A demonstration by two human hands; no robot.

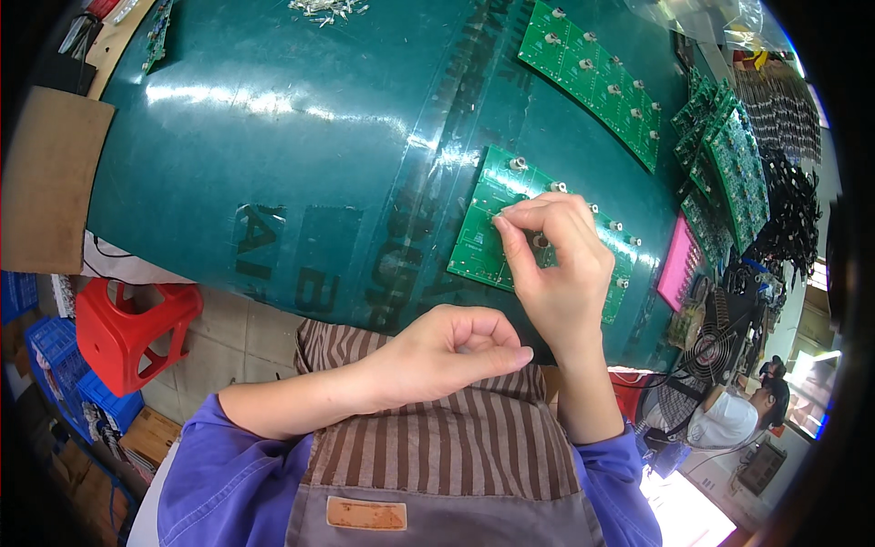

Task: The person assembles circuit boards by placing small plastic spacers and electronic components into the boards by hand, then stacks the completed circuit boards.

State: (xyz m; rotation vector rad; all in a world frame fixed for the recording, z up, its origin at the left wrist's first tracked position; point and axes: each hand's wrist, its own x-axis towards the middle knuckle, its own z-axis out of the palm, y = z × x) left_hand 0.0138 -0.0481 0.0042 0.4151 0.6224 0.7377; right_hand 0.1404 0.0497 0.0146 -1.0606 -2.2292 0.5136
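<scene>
A green circuit board (478, 239) lies on the teal work mat in front of me, with several small white round parts (558, 187) standing on it. Over its middle, my right hand (570, 260) pinches thumb and forefinger together close to the board's surface. Whatever sits between those fingertips is too small to make out. My left hand (456, 351) is held nearer my body, short of the mat's edge, its fingers curled in and its thumb stretched along them. Its palm is hidden, so any contents cannot be seen.
Farther off lies a second green board (592, 77) with similar parts. A pile of small metal-legged pieces (328, 9) is at the far edge. Stacked boards (734, 173) and a pink rack (679, 264) stand right. A red stool (132, 333) is at left; a person (729, 417) sits far right.
</scene>
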